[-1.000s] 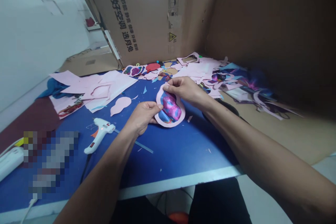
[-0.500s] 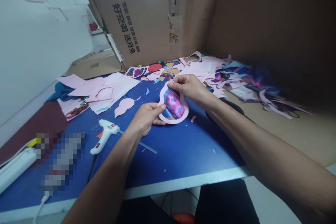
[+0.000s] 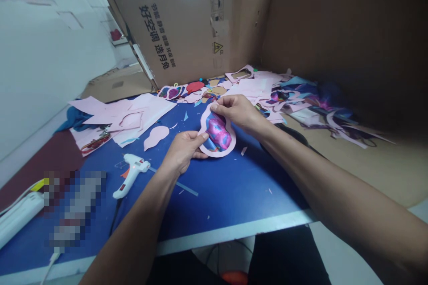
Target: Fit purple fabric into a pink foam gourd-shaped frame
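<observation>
Pinching a gourd-shaped pink card frame (image 3: 221, 153) from both sides, the person held it low over the blue tabletop (image 3: 247, 187); whether it touched could not be told. Right grip (image 3: 239, 113) pressed thumb and fingers together on the frame's top. Left grip (image 3: 182, 151) pinched its left edge. A glossy purple-and-blue printed sheet (image 3: 218, 132) filled the opening, its sheen wrinkled. Risks, judged: hard pinching could crease the thin card, and uneven tugging could lift the slick sheet. A hot glue gun (image 3: 130, 173) lay nearby, a possible burn hazard if hot.
</observation>
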A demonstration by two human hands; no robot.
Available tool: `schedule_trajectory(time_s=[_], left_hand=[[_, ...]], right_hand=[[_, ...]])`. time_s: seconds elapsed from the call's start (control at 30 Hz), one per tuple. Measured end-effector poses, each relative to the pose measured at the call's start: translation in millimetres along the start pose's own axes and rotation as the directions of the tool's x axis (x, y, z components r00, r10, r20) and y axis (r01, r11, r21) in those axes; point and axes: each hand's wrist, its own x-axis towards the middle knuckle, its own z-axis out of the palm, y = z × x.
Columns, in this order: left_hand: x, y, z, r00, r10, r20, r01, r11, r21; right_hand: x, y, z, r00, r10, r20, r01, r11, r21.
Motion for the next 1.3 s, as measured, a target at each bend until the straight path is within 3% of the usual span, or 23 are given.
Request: schedule_trajectory(time_s=[0.37,1.3], left_hand=[[-2.7,3.4,1.1,0.997,-0.068,0.047,0.069,0.998,-0.007],[-1.3,-1.8,3.5,0.999,-0.032,0.026,0.032,0.999,-0.009]], right_hand=[[-0.8,-2.7,-1.9,1.000,-0.001,-0.017,0.001,1.000,0.009],[-2.1,-4.2,-0.3,1.000,0.005,-0.012,-0.005,1.000,-0.004]])
